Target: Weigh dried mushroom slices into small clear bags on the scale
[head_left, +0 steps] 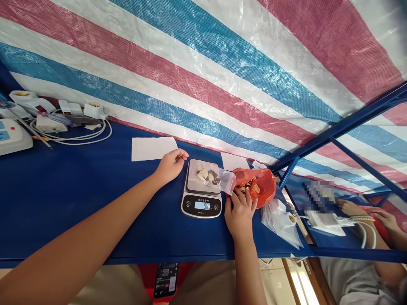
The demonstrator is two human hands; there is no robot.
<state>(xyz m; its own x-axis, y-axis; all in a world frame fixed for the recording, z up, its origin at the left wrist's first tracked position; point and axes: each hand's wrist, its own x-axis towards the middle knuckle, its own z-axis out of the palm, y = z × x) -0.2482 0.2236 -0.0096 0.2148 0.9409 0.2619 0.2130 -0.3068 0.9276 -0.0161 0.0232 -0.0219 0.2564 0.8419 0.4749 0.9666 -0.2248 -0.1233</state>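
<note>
Head view: red bag (258,185) lies just beyond my right hand (240,208), fingers spread — my left hand (171,165) rests curled closed beside the scale (201,199).

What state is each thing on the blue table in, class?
Scale: on, display lit, loaded.
Clear bag: lying on the scale, holding small pieces.
Red bag: open, crumpled.
Left hand: curled beside the scale, grip unclear.
Right hand: fingertips at the red bag's mouth, grip hidden.
Paper: flat, blank.
</note>
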